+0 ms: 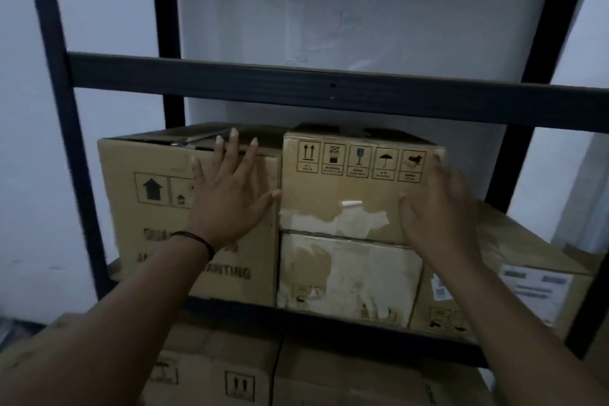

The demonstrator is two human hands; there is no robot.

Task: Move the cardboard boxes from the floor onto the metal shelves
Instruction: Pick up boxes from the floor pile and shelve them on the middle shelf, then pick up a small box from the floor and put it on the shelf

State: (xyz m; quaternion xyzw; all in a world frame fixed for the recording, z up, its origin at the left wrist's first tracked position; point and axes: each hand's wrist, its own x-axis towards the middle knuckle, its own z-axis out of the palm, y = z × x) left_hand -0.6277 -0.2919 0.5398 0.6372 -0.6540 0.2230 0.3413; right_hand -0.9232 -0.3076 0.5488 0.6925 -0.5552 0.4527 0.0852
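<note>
A dark metal shelving frame (329, 91) stands against a pale wall (362, 10), and its middle shelf is packed with brown cardboard boxes. At the left sits a large brown cardboard box (158, 214) whose top flaps are partly open; what lies inside cannot be made out. Its front bears a black up-arrow symbol, a second small pictogram beside it, and large dark lettering mostly hidden by the arm, of which only "…NTING" reads clearly. Just beside it, touching, is a stack of two: a small brown cardboard box with a row of handling pictograms (356, 181) resting on a worn whitish-brown cardboard box with torn facing (349, 277). The upper box shows five framed symbols: two up arrows, a stacking mark, a fragile glass, an umbrella, and one too blurred to tell; the captions below them are illegible. Torn tape and a peeled patch run along its lower edge. To the right a low brown cardboard box with white printed labels (527, 277) fills the corner; the label text is too blurred to read.

The left hand (227, 194) is spread wide, fingers straight, flat against the front of the large box, thumb touching the small box's left edge; a thin dark band circles the wrist. The right hand (438, 208), motion-blurred, lies with relaxed fingers on the small box's right front corner, gripping nothing.

Below, further closed brown cardboard boxes on the lower shelf (224, 372) carry up-arrow marks.
</note>
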